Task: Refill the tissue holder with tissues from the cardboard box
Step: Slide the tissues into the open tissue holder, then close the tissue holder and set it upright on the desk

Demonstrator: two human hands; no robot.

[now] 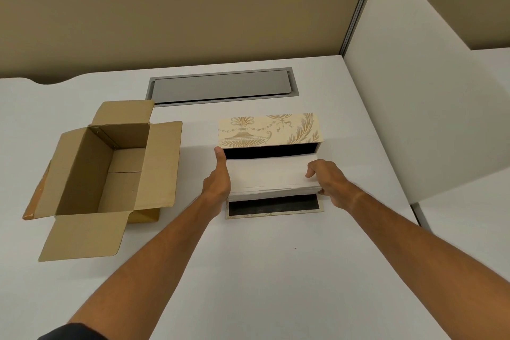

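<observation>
Tissue stack (271, 178) sat in the open tissue holder (269, 130) at 2 o'clock on the white tabletop (248, 270), between the patterned upright lid and the black-lined front flap. Left hand (216, 188) pressed flat against the stack's left end, thumb extended toward the lid. Right hand (325, 181) gripped the right end, fingers (311, 171) curled over the top sheets, thumb hidden. Cardboard box (110, 174) stood at 9 o'clock, flaps open, apparently empty. Judged the stack light, soft and prone to sagging or fanning; best held by both short ends, squeezed gently inward and kept level while seating it.
</observation>
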